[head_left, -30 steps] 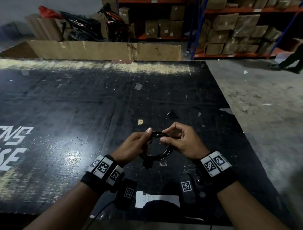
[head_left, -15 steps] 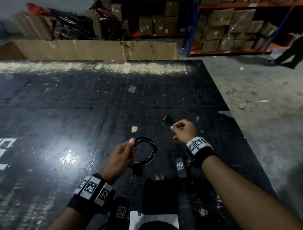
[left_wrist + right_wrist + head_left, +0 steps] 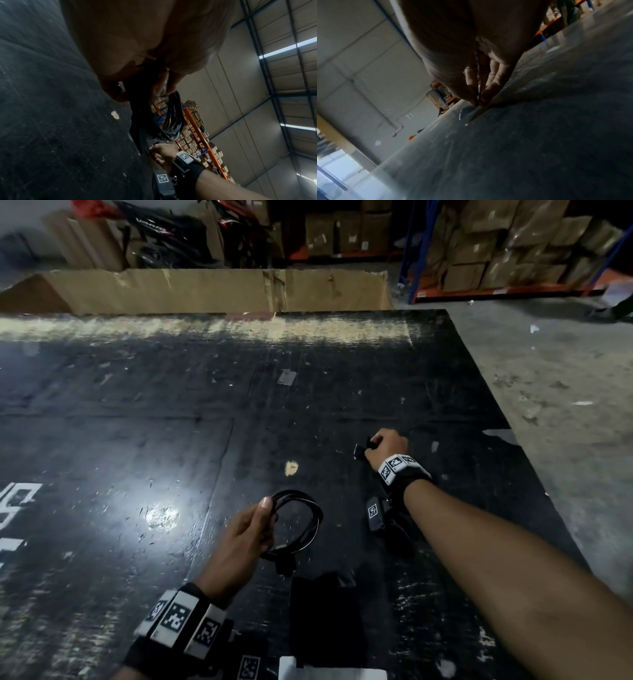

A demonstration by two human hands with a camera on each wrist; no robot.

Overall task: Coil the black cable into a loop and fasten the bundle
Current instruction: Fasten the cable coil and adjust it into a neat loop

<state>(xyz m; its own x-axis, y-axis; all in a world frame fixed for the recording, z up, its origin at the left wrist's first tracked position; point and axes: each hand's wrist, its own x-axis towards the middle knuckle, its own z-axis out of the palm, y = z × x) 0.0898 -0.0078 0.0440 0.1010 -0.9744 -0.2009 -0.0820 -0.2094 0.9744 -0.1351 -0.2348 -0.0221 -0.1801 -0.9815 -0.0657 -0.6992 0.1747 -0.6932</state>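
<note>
My left hand [image 3: 251,530] grips the black cable [image 3: 314,520], wound into a small loop of several turns and held just above the black table [image 3: 137,440]. A plug end hangs below the loop. In the left wrist view the coil [image 3: 173,119] hangs from my curled fingers. My right hand [image 3: 382,445] has reached forward to the table, where its thumb and fingers pinch a small black tie [image 3: 359,451]. The right wrist view shows the fingertips [image 3: 485,93] pressed together on a thin dark strip at the table surface.
A long cardboard wall [image 3: 219,290] stands along the table's far edge. The table's right edge drops to a concrete floor [image 3: 555,378], with shelves of boxes [image 3: 513,244] beyond. White paper [image 3: 329,672] lies at the near edge. A tan chip [image 3: 291,468] marks the tabletop.
My right hand let go of the coil and moved forward and right to the small black tie, closing on it. The left hand kept hold of the loop.
</note>
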